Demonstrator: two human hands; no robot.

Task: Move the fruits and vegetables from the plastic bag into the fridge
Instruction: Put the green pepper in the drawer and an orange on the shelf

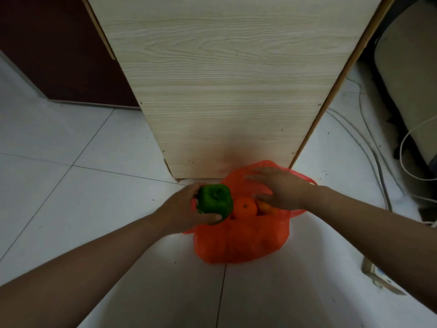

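An orange-red plastic bag (pixel 238 240) sits on the white tiled floor in front of a light wooden cabinet. My left hand (pixel 182 209) grips a green bell pepper (pixel 214 202) at the bag's left rim. An orange (pixel 244 207) shows in the bag's mouth, right of the pepper. My right hand (pixel 281 188) lies over the bag's open top with fingers spread, touching the plastic; another orange item (pixel 266 207) peeks out under its fingers. The bag's other contents are hidden. No fridge is identifiable in view.
The wooden cabinet (pixel 227 91) rises directly behind the bag. A dark red panel (pixel 59 48) stands at the far left. Cables (pixel 369 143) trail over the floor on the right beside a beige object (pixel 411 79), and a power strip (pixel 378 275) lies at lower right.
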